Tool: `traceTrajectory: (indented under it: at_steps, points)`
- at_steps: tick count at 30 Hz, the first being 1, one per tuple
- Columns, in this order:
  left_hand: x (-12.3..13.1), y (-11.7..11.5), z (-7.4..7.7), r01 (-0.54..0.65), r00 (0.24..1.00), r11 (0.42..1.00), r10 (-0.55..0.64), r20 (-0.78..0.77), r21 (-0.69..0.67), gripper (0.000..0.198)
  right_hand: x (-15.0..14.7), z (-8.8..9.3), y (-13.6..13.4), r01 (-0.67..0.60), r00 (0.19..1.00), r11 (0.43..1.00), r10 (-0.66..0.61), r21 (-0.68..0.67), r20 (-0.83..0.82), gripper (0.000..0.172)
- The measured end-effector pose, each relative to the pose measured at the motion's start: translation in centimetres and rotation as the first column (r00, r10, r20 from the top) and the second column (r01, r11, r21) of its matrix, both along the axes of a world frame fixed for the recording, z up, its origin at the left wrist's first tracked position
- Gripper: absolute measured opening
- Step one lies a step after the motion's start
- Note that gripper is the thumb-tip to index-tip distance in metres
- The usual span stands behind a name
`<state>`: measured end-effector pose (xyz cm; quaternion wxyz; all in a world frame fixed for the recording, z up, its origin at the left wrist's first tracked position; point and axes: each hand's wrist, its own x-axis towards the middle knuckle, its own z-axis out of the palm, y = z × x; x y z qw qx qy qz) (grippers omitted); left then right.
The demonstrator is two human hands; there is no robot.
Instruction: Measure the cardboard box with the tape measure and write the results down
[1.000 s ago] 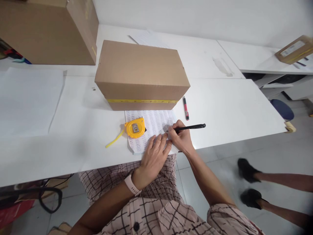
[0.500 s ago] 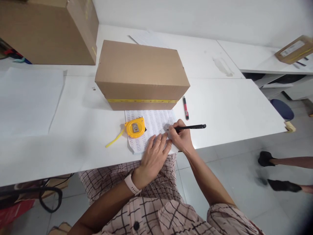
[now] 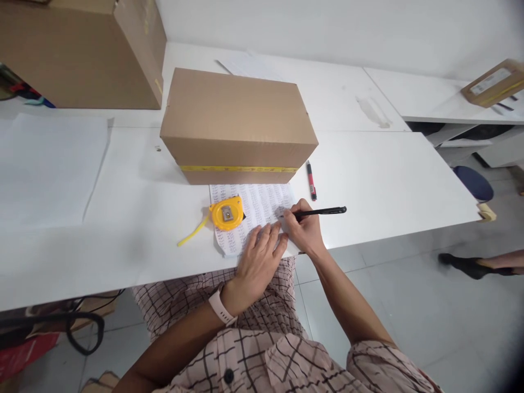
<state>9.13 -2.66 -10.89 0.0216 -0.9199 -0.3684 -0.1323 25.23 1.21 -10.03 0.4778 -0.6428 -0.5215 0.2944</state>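
My right hand (image 3: 305,229) grips a black pen (image 3: 323,211), its tip down at the right part of a sheet of paper (image 3: 256,202) covered in columns of handwriting. Flat on the lower part of that sheet lies my left hand (image 3: 262,254), fingers stretched out, with a pale watch band on the wrist. A yellow tape measure (image 3: 227,213) rests on the sheet's left side, its yellow strap trailing onto the table. Behind the sheet stands a closed cardboard box (image 3: 241,109) with yellow tape along its front, covering the paper's far edge.
A red and black pen (image 3: 311,181) lies right of the box on the white table (image 3: 380,180). Blank paper (image 3: 49,169) and a larger carton (image 3: 85,54) are at left. A small box (image 3: 493,84) sits far right. Another person's foot (image 3: 466,266) is on the floor.
Both my hands, the black pen and the box stay nearly where they were. On the right, the other person's feet have shifted; one shoe now shows clearly where two were apart.
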Motion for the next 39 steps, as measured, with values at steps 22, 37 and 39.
traceTrajectory:
  at_steps: [22, 37, 39]
  points:
    - [0.0, 0.0, -0.1, 0.003, 1.0, 1.0, -0.003, 0.001, -0.01, 0.037, -0.1, -0.1, 0.0, 0.039, 0.999, 0.999, -0.039, 0.026, 0.01, 0.026]
    - [-6.6, 3.2, 5.1, -0.13, 0.9, 0.981, 0.178, 0.398, -0.144, 0.031, 1.7, -0.8, 1.4, 0.044, 0.609, 0.998, -0.053, 0.033, 0.791, 0.036]
    - [-7.7, 4.9, 4.6, -0.223, 0.914, 0.955, 0.274, 0.3, -0.193, 0.049, 1.6, -1.2, 1.5, 0.056, 0.59, 0.997, -0.069, 0.044, 0.804, 0.04]
